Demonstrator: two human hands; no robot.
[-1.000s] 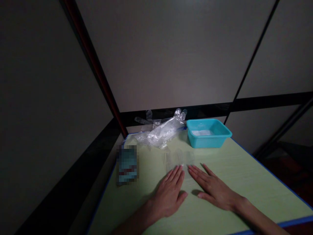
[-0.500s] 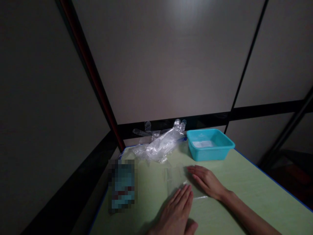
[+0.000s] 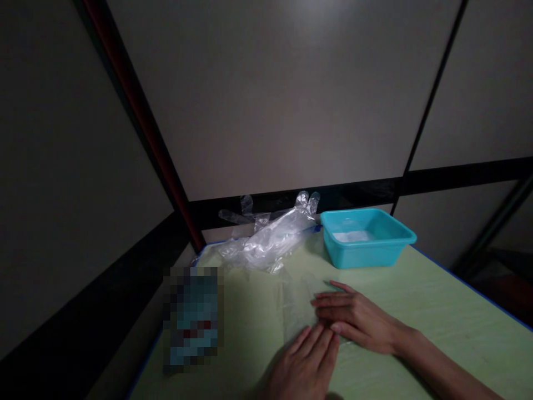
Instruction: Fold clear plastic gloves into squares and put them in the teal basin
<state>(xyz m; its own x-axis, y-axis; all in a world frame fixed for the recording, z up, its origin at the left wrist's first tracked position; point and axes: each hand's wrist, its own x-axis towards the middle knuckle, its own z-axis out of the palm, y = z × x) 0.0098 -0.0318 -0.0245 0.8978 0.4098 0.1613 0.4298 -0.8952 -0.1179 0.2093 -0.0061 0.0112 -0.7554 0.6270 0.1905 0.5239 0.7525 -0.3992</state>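
A thin clear plastic glove (image 3: 297,303) lies flat on the pale green table (image 3: 437,316) in front of me. My left hand (image 3: 306,364) rests palm down at the glove's near end, fingers stretched out together. My right hand (image 3: 356,318) lies across the glove's right side, fingers extended and pointing left, its fingertips touching the plastic just above my left hand's fingertips. Neither hand grips anything.
A pile of crumpled clear plastic gloves (image 3: 266,239) sits at the table's far left corner. A turquoise plastic basin (image 3: 366,236) with something white inside stands at the back. A blurred blue packet (image 3: 194,316) lies at the left edge. Grey wall panels rise behind.
My right hand has turned and slid left across the flat glove. My left hand has drawn back toward me. The view has shifted a little to the left.
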